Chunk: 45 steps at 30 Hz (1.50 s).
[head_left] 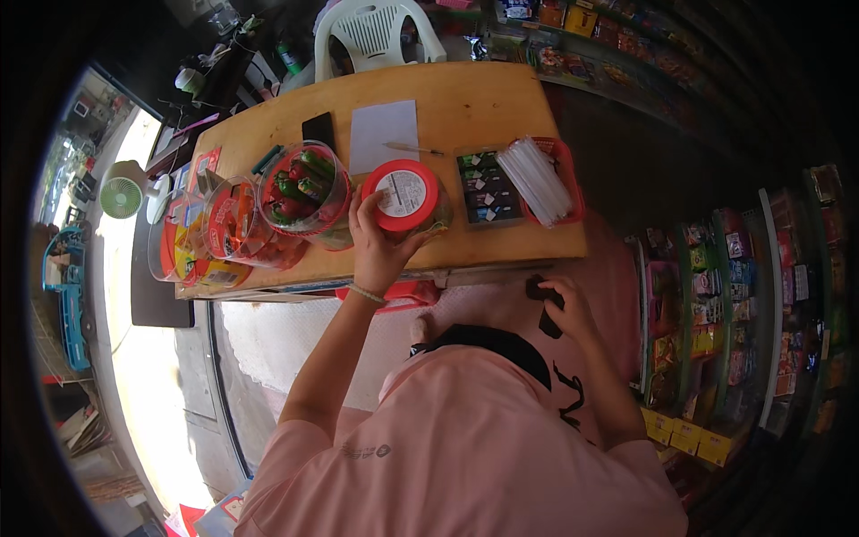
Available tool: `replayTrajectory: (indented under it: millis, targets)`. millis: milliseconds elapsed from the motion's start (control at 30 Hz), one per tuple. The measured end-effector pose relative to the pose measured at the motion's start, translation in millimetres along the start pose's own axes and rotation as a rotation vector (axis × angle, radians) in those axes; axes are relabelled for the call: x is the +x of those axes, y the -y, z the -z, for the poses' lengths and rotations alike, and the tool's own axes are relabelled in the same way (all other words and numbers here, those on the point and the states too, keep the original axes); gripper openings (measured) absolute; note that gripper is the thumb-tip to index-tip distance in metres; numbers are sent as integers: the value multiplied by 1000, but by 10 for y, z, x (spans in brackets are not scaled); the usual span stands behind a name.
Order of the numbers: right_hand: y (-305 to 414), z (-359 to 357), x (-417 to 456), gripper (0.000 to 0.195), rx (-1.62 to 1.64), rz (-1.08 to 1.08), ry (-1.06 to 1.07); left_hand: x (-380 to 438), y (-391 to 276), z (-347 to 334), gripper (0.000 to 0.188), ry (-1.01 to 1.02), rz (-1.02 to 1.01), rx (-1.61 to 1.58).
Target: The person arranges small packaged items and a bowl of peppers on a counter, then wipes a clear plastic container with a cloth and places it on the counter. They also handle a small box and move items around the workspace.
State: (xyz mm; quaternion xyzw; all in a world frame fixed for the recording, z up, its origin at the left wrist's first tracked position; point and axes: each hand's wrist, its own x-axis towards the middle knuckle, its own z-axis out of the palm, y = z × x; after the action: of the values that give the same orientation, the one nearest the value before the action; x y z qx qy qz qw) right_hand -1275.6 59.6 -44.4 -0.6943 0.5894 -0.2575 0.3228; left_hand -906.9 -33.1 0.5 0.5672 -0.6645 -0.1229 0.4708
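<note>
My left hand (381, 245) grips a clear plastic jar with a red lid (405, 194) that bears a white printed label. The jar stands at the front of the wooden table. Off the table's right front, my right hand (569, 310) holds a small dark object (549, 317) whose kind I cannot tell. Left of the lidded jar is a clear tub of red and green wrapped items (302, 184). Farther left stand a tub with orange and red packets (238, 218) and one with yellow packets (191, 252). Behind the lidded jar lie a white sheet of paper (382, 127) and a pen (414, 148).
On the wooden table (470, 101) are a black phone-like slab (319, 129), a dark compartment tray (486, 188) and a red basket (570, 176) with white plastic tubes (533, 181). A white plastic chair (369, 33) is behind it. Snack shelves (711, 295) stand right; a small fan (121, 196) is left.
</note>
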Motion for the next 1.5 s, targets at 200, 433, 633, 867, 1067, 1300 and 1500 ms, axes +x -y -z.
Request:
replayTrajectory:
  millis: [200,433,633,867,1067,1300,1500]
  targets:
    - [-17,353,58,21,15,-36,-200,-50,-208,234,104,43,-86,87]
    - [-196,877,315,27,-65,-427,-206,-738,-297,675,53,124,-66,-49]
    - [-631,1307,934,41,-64,-187,-27,-842,-544,282,21,320,172,-268]
    - [-905,1174,1942,69,-69,-166,326,-798,-677,-960,60,252,681,-589]
    - [-1163,1007,2226,52,4,-56,485,-430,-752,-1539,62,38,1152,-622]
    - [-833,1440,2470,21,381,-82,452,-320,-547,-1793,59,-121,1311,-791]
    - [-990,1524,3531,27,160,30,452,-270,-435,-1872,43,-179,1289,-887]
